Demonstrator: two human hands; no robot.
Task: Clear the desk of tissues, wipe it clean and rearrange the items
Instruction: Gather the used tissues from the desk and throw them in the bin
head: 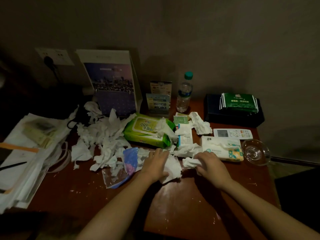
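On the speckled brown desk (173,205), our left hand (155,164) curls its fingers over a crumpled tissue (173,168), while our right hand (212,166) clutches a second wad (189,162) just beside it. Beyond, loose tissues (103,135) heap to the left of a green wipes pack (147,130). A water bottle (184,94) stands upright near the wall (225,40).

Left hand (155,166) grips tissue (171,168); right hand (211,166) clutches wad (190,162).
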